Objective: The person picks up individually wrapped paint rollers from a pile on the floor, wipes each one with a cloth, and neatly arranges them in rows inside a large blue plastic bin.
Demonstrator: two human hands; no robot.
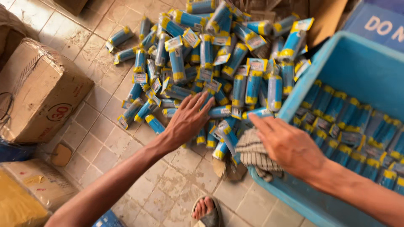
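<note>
A big heap of small blue packets [210, 63] with yellow bands and white card tags lies on the tiled floor. My left hand [187, 120] is spread flat, fingers apart, on the near edge of the heap. My right hand [288, 145] hovers over the near corner of a light blue plastic crate [357, 63], fingers extended toward the heap, resting on a striped cloth [252, 153] draped at the crate's corner. Inside the crate, more blue packets [357, 126] lie in neat rows.
A worn cardboard box [42, 90] stands at the left, with a yellow-wrapped bundle [25, 193] below it. My sandalled foot [206, 212] shows at the bottom. A brown board [324, 17] and a blue sign [378, 25] lie at the top right.
</note>
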